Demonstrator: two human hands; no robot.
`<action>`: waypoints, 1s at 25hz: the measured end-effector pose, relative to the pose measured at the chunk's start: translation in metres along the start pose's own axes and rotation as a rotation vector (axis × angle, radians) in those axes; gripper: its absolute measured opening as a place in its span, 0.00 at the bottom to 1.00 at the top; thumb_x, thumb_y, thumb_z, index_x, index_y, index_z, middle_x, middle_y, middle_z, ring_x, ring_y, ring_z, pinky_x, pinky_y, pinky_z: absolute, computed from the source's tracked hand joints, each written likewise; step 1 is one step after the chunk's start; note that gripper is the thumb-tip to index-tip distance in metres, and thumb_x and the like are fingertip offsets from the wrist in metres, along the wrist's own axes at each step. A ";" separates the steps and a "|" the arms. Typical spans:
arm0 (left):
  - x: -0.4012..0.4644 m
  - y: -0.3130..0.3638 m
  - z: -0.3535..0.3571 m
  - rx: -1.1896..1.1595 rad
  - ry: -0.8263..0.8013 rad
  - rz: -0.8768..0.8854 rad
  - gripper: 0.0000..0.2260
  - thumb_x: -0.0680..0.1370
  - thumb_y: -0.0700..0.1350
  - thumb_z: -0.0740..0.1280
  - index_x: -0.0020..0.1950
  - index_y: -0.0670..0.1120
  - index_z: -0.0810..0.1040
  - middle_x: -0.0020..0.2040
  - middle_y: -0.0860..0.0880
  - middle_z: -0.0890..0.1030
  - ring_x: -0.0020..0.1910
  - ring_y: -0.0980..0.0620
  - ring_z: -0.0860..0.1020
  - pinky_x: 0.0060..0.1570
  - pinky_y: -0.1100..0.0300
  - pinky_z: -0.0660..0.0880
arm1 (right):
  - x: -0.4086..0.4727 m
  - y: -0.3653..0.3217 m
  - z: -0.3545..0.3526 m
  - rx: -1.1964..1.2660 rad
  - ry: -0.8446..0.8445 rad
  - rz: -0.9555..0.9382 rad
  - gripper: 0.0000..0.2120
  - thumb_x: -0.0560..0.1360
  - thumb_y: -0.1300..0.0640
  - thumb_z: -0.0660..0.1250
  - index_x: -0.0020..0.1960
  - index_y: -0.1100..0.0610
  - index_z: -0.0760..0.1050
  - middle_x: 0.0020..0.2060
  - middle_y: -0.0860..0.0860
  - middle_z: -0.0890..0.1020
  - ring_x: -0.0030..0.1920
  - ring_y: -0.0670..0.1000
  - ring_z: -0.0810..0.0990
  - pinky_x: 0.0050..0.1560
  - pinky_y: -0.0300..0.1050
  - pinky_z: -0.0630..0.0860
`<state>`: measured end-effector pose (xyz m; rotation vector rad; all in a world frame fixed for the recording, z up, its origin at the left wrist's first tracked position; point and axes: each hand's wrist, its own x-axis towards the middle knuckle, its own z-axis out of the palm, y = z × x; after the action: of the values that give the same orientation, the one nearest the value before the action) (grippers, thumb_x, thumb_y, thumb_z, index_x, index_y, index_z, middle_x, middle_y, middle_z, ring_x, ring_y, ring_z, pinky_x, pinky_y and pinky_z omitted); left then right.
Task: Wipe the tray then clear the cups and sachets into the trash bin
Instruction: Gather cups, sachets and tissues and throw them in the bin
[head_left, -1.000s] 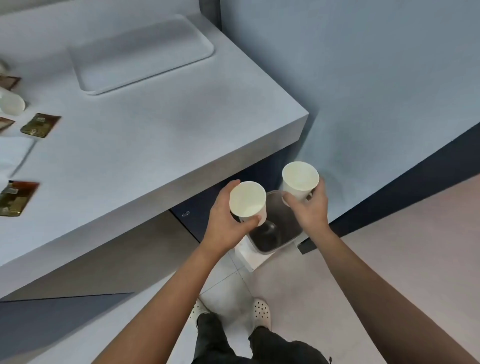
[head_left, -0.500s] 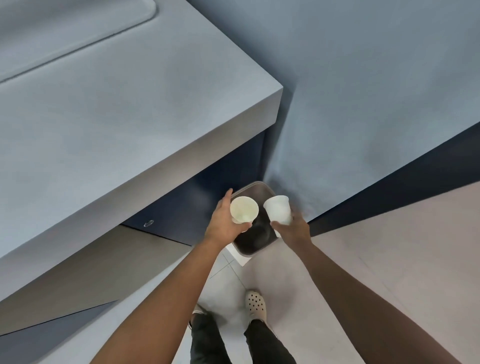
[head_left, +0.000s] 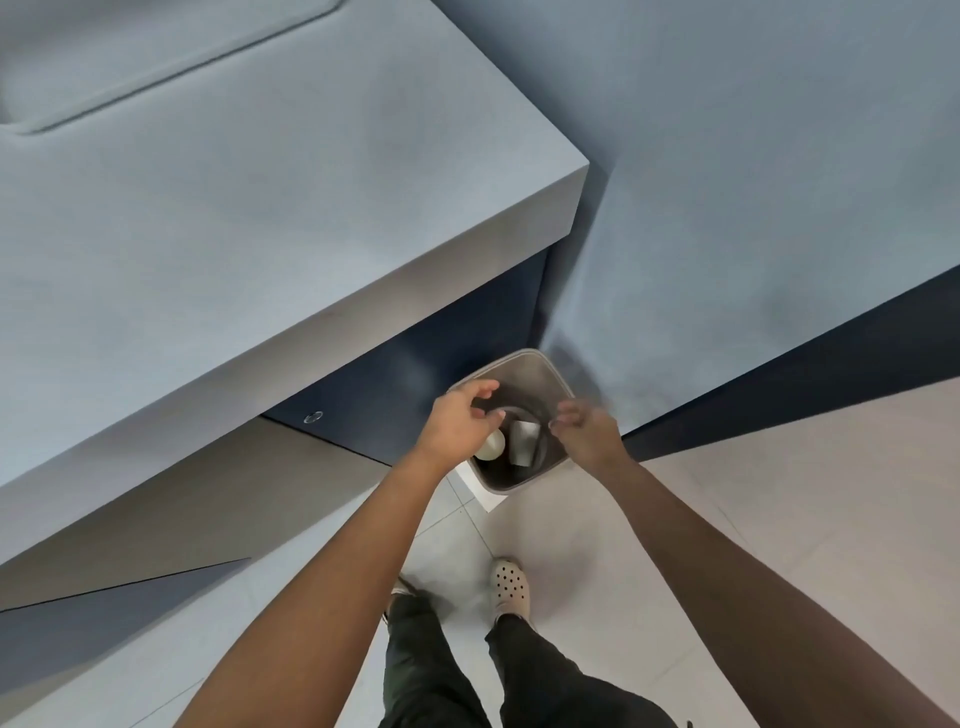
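Both hands hang over the trash bin (head_left: 556, 379) near the middle of the frame, and both are empty. Left hand (head_left: 457, 423) has loose, half-bent fingers that hold nothing. Right hand (head_left: 589, 434) is the same, fingers let go and drooping over the bin's right edge.

Down inside the bin are two cups. One white cup (head_left: 491, 447) shows just under the left hand, partly hidden by it. Second cup (head_left: 522, 441) lies beside it on its side, looking grey in the shadow. Nothing else can be made out in the dark bottom (it is too dim to be sure).

What could go wrong? A cup could bounce on the rim and roll onto the floor (head_left: 727, 519), but both look well inside, so that seems unlikely. The bigger worry is the bin getting bumped, because both hands are very near its rim.

Up in the upper left corner of the frame, a bit of the tray (head_left: 156, 52) sits on the counter (head_left: 260, 234). No sachets show from here, so I guess that part is not done.
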<state>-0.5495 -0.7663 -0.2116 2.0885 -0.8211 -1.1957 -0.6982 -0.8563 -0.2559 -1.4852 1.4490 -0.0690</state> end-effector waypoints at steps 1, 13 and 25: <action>-0.008 0.008 -0.006 -0.020 -0.005 0.024 0.18 0.77 0.41 0.67 0.67 0.48 0.73 0.61 0.49 0.76 0.53 0.55 0.76 0.57 0.62 0.73 | -0.007 -0.013 -0.002 0.014 0.012 -0.049 0.13 0.73 0.64 0.67 0.57 0.63 0.76 0.45 0.53 0.78 0.49 0.52 0.77 0.60 0.42 0.73; -0.133 0.065 -0.162 -0.318 0.520 0.239 0.11 0.77 0.38 0.65 0.56 0.50 0.77 0.44 0.56 0.79 0.43 0.52 0.79 0.42 0.60 0.76 | -0.119 -0.231 0.011 0.020 -0.235 -0.759 0.07 0.75 0.59 0.64 0.51 0.49 0.76 0.41 0.42 0.77 0.37 0.43 0.76 0.43 0.37 0.75; -0.225 -0.074 -0.338 0.117 0.922 -0.064 0.14 0.78 0.43 0.64 0.63 0.46 0.76 0.60 0.48 0.78 0.55 0.49 0.77 0.53 0.61 0.71 | -0.195 -0.333 0.222 -0.220 -0.400 -0.908 0.11 0.75 0.61 0.63 0.57 0.58 0.77 0.51 0.51 0.78 0.45 0.47 0.75 0.46 0.37 0.69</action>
<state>-0.3248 -0.4879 -0.0060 2.4096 -0.3789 -0.1154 -0.3711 -0.6538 -0.0307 -2.0938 0.3980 -0.1574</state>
